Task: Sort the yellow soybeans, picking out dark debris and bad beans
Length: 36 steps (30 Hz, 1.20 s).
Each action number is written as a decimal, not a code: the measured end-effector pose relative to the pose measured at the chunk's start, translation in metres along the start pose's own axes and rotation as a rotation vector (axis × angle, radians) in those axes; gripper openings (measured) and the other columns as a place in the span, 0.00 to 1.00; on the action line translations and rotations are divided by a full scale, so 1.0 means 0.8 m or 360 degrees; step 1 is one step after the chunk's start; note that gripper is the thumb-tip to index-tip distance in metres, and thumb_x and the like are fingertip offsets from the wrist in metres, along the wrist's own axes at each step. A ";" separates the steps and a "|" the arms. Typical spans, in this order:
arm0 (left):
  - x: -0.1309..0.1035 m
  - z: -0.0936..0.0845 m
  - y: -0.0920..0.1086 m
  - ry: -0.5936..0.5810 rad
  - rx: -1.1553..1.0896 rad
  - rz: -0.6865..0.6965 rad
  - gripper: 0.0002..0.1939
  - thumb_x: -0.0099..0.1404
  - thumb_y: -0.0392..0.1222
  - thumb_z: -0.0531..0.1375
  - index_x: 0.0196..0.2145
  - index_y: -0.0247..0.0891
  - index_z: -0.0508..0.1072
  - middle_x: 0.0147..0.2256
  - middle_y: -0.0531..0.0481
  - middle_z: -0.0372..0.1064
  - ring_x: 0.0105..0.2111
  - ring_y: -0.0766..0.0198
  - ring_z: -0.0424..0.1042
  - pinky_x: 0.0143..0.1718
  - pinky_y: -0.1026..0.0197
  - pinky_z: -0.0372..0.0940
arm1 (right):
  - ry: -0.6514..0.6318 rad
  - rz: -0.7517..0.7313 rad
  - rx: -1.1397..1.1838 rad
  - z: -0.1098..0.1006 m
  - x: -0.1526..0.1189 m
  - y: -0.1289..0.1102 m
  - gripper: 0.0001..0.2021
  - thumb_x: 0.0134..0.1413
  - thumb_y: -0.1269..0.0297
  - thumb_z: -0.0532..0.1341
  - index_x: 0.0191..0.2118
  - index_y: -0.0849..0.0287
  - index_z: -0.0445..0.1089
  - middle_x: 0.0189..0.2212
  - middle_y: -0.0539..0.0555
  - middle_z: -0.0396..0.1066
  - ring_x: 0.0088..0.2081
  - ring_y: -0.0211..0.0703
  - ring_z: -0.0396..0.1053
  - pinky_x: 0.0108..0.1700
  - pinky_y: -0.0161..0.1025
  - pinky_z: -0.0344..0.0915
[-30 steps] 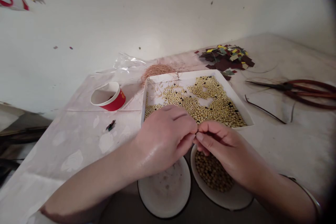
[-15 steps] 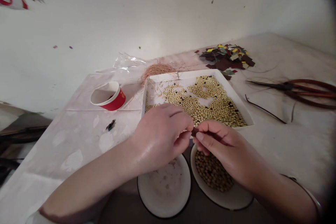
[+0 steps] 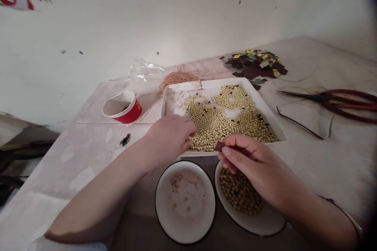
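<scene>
My right hand (image 3: pixel 247 155) pinches a small dark red square piece (image 3: pixel 219 146) between thumb and fingertips, above the front edge of the white tray (image 3: pixel 182 86). Over the tray's front left part, my left hand (image 3: pixel 172 135) has its fingers curled and the thumb near them; whatever they may hold is hidden. Many small pale yellow beads (image 3: pixel 218 123), with some black ones among them, lie spread in the tray. Under my right hand is a white bowl (image 3: pixel 272 223) of larger brownish beads (image 3: pixel 240 192). Another white bowl (image 3: pixel 188 227) has a few bits on its bottom.
A red and white paper cup (image 3: pixel 129 113) stands at the left, with small dark scraps (image 3: pixel 125 139) before it. Behind the tray are a tangle of copper-coloured strands (image 3: pixel 178 79), clear plastic (image 3: pixel 144 68) and a heap of coloured squares (image 3: pixel 256 64). Scissors (image 3: pixel 332 98) lie at the right.
My left hand has drawn away leftward from the right hand, uncovering more of the tray and the left bowl. The dark red piece stays in my right hand and shows more fully.
</scene>
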State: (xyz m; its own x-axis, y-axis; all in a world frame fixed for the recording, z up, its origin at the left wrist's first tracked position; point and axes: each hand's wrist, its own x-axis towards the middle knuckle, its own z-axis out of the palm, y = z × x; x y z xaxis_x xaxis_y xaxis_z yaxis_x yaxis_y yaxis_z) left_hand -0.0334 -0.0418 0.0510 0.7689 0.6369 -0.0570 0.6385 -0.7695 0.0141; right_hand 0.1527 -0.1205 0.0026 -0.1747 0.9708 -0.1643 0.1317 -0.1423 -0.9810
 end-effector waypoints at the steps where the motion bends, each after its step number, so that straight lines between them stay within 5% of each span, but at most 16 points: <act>1: 0.003 0.005 -0.003 0.0000 0.0018 0.0009 0.05 0.58 0.35 0.54 0.31 0.37 0.70 0.30 0.49 0.68 0.33 0.60 0.68 0.34 0.59 0.61 | 0.0000 0.0001 -0.0001 0.000 0.000 0.000 0.08 0.56 0.61 0.53 0.29 0.57 0.62 0.22 0.48 0.61 0.25 0.37 0.57 0.27 0.36 0.55; 22: 0.016 0.035 -0.012 -0.0111 0.0041 0.0002 0.06 0.56 0.35 0.54 0.28 0.36 0.71 0.27 0.47 0.70 0.31 0.58 0.69 0.31 0.59 0.60 | -0.0024 -0.0012 -0.0048 -0.002 0.000 0.002 0.09 0.58 0.61 0.52 0.30 0.57 0.62 0.22 0.48 0.61 0.25 0.36 0.57 0.28 0.36 0.55; 29: 0.007 -0.005 0.004 0.0163 -0.0181 -0.0100 0.04 0.57 0.36 0.55 0.26 0.37 0.69 0.27 0.52 0.68 0.29 0.64 0.66 0.29 0.62 0.58 | -0.0016 -0.0008 -0.0040 -0.001 0.000 -0.001 0.08 0.57 0.62 0.52 0.29 0.57 0.62 0.22 0.48 0.62 0.25 0.36 0.57 0.28 0.36 0.55; 36: -0.010 -0.022 0.045 0.0449 -0.0479 0.0165 0.02 0.57 0.35 0.56 0.27 0.36 0.68 0.27 0.54 0.65 0.30 0.67 0.63 0.32 0.64 0.58 | -0.0059 -0.0095 -0.0075 -0.002 0.001 0.001 0.08 0.56 0.63 0.52 0.28 0.57 0.62 0.22 0.47 0.61 0.26 0.36 0.57 0.28 0.36 0.55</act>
State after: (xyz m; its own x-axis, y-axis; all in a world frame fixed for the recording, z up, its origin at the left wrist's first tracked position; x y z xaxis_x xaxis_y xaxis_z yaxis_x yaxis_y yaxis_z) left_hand -0.0164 -0.0738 0.0693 0.7820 0.5772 0.2351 0.5069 -0.8085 0.2988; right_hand 0.1538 -0.1193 0.0019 -0.2193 0.9694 -0.1101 0.1657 -0.0742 -0.9834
